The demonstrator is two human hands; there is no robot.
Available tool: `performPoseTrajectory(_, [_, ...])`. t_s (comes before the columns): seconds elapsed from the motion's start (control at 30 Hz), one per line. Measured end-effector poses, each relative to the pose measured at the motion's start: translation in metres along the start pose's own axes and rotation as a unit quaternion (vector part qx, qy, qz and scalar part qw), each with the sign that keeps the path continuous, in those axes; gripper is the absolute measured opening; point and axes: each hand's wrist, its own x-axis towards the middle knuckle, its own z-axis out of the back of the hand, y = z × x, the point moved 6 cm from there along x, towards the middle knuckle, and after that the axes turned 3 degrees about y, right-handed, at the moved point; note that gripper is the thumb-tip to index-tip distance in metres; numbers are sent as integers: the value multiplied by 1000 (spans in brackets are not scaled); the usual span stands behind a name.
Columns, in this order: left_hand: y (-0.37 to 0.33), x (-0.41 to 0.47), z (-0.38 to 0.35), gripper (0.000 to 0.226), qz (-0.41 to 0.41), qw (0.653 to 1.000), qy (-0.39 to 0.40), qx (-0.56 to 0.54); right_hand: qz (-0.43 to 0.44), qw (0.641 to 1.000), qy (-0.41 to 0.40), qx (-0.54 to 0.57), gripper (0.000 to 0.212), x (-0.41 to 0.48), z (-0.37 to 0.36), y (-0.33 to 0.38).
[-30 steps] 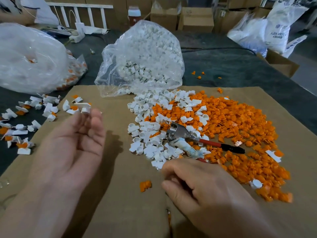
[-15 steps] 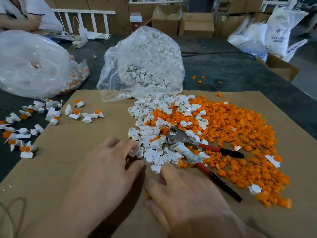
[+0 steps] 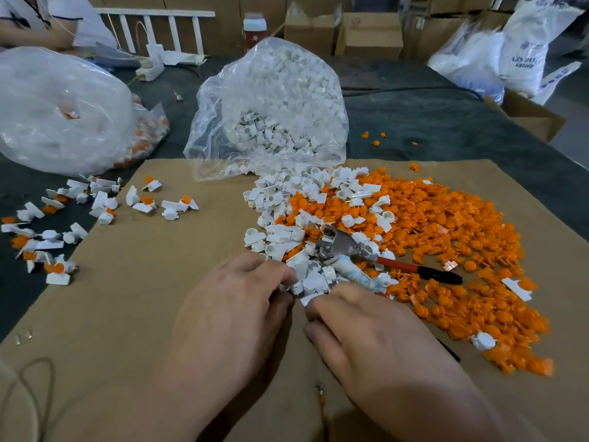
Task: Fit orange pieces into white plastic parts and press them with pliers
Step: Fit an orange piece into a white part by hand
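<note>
Head view: left hand (image 3: pixel 236 301) and right hand (image 3: pixel 360 330) curl into the near white parts (image 3: pixel 312 275), grips hidden; a hasty rake could scatter them against the pliers (image 3: pixel 341 244).

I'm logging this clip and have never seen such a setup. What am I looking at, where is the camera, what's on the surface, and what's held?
No machine here: a person works with two bare hands, and the one picture comes from a camera on their head, looking forward and down. The left hand and right hand meet at the near edge of a pile of white parts on cardboard. Their fingers curl downward, so what either grip holds, if anything, is hidden. Orange pieces spread to the right, and red-handled pliers lie on the piles. A clear bag of more white parts stands behind; fitted parts lie scattered at the left.
</note>
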Motion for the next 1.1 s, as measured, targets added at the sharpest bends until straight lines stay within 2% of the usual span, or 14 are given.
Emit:
performPoseTrajectory(0.1, [1,0,2,14,9,1000,2,-18,-4,997,-38,63,19,0,5,-7])
performPoseTrajectory(0.2, [5,1,5,15,55,993,-10,-103,-15,989,-76,128,11,-2,8,-15])
performPoseTrajectory(0.33, [2,-2,9,15,91,977,-16,-190,-47,950,-112,287,31,-6,10,-26])
performPoseTrajectory(0.47, [-5,-4,9,15,101,954,-12,-281,-87,851,-77,512,25,-5,1,-37])
performPoseTrajectory(0.53, [-7,-6,8,14,104,937,-18,-333,-92,784,-45,612,30,-2,-3,-39])
performPoseTrajectory(0.63, [-2,-6,-3,12,134,885,-10,-447,-75,692,2,718,29,1,-7,-34])
performPoseTrajectory(0.77, [1,-5,-8,26,134,828,-1,-544,-58,587,22,807,19,4,-8,-28])
performPoseTrajectory(0.83, [-1,-5,-10,39,118,833,19,-540,-58,571,18,819,19,5,-7,-27])
performPoseTrajectory(0.9, [-2,-7,-12,45,115,842,32,-526,-54,577,12,815,18,5,-6,-26])
performPoseTrajectory(1.0, [-1,-10,-17,44,137,842,30,-520,-43,575,14,817,16,4,-3,-26])
performPoseTrajectory(1.1, [-4,-9,-17,35,145,830,29,-537,-53,547,25,835,17,4,-4,-27])
